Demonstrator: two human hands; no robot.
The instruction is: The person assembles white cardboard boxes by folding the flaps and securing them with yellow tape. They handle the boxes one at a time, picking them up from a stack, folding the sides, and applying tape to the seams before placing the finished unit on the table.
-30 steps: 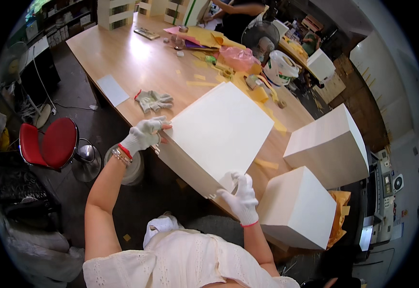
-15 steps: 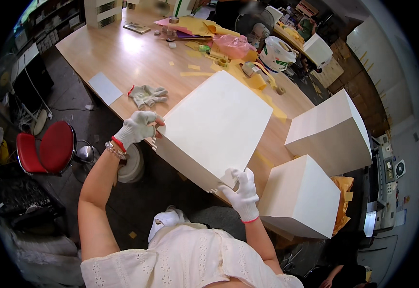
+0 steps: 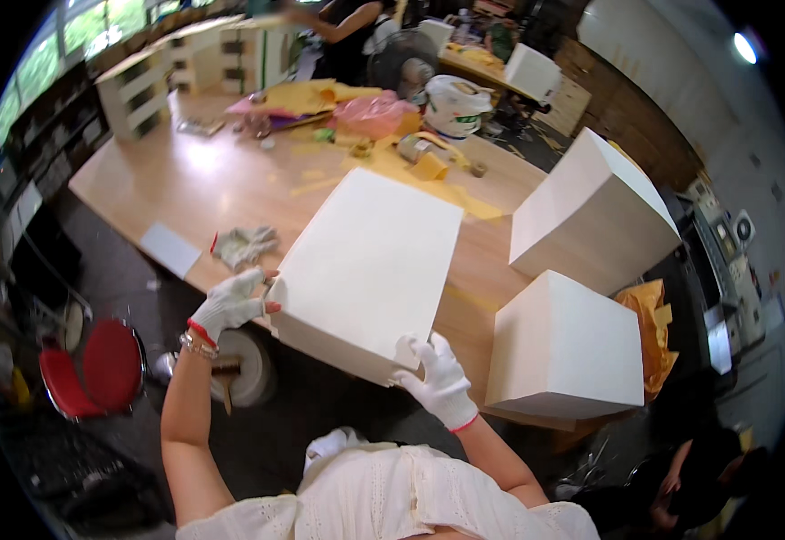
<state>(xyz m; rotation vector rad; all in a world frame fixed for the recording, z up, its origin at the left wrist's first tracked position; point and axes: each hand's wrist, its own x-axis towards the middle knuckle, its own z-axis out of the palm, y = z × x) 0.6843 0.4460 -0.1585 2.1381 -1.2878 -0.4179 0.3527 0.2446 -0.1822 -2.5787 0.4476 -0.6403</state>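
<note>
A thick stack of white paper (image 3: 370, 270) lies at the near edge of the table, its near side jutting slightly past that edge. My left hand (image 3: 230, 304), in a white knit glove with bare fingertips showing, grips the stack's left corner. At the near right corner my right hand (image 3: 439, 382), also gloved, has thumb and fingers around the paper's edge, where a corner of the top sheets looks bent up. Just beyond my left hand lies a loose white glove (image 3: 244, 247) with a red cuff.
Two more paper stacks stand to the right, a far one (image 3: 591, 216) and a near one (image 3: 568, 342). Yellow scraps, a pink plastic bag (image 3: 374, 115) and a white bucket (image 3: 456, 106) are beyond. A red chair (image 3: 109, 369) and a brush (image 3: 227, 382) on a round container are at left.
The view has tilted up and turned, so the table appears shifted. My left fingers are spread wider at the stack's corner. My right hand stays at the near right corner.
</note>
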